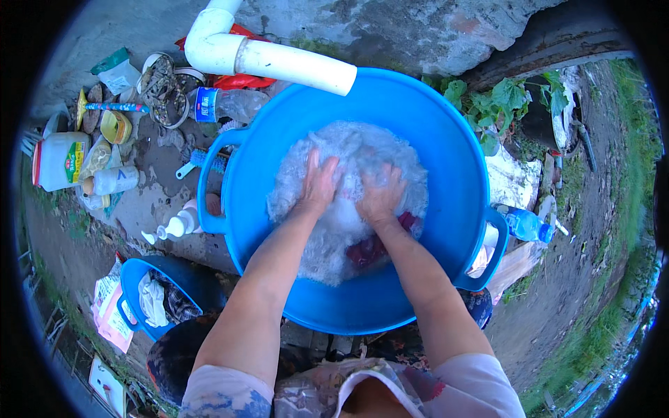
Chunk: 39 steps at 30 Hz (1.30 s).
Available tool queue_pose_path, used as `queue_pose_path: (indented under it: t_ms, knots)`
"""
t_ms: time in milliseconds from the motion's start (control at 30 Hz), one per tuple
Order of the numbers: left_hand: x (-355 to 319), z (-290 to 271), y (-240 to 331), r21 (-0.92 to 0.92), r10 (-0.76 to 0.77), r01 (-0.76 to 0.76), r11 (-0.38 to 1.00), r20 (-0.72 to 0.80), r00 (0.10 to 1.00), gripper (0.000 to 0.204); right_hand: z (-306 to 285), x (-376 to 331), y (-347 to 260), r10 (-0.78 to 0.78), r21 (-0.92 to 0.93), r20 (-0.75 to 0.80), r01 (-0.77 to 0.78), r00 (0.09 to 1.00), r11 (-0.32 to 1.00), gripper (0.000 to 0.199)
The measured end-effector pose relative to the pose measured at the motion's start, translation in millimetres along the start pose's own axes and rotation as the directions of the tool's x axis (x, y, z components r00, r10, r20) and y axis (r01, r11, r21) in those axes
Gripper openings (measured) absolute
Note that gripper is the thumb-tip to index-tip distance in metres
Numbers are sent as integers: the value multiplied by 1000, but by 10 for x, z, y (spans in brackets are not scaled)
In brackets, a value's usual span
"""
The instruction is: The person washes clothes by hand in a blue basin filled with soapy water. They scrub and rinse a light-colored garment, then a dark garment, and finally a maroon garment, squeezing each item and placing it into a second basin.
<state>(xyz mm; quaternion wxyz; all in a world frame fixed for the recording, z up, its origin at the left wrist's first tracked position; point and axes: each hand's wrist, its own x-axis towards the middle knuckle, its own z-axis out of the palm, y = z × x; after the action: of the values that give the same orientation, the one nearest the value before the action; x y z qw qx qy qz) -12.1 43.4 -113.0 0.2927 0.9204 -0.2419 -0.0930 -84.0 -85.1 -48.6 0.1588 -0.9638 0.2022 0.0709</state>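
A big blue plastic tub (446,139) stands on the ground before me, filled with foamy water (327,258). Both my hands are down in the suds. My left hand (318,185) presses on wet cloth under the foam, fingers spread. My right hand (382,196) grips the same bundle beside it. A dark red garment (369,252) shows through the foam just under my right wrist. Most of the cloth is hidden by the suds.
A white drain pipe (279,61) ends over the tub's far rim. Left of the tub lie bottles, a white jug (61,161), a pump bottle (180,226) and a brush (203,159). A smaller blue tub (132,273) with clothes sits at lower left. Green plants (502,104) grow at the right.
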Motion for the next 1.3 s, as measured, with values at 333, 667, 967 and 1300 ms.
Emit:
queue_pose_path:
  t_ms: [333, 667, 967, 1300]
  knots:
    - [-13, -1108, 772, -65, -173, 243, 968, 531, 830, 77, -340, 673, 653, 324, 748, 159, -328, 933, 577, 46]
    - [-918, -28, 230, 138, -331, 301, 943, 408, 851, 95, -250, -642, -285, -135, 305, -34, 139, 990, 942, 17]
    - [-597, -316, 566, 255, -450, 373, 892, 567, 690, 86, -214, 465, -327, 114, 379, 149, -163, 982, 911, 29]
    - [-720, 83, 116, 788, -58, -412, 457, 489, 871, 62, -313, -746, -275, -110, 209, -205, 153, 973, 966, 35]
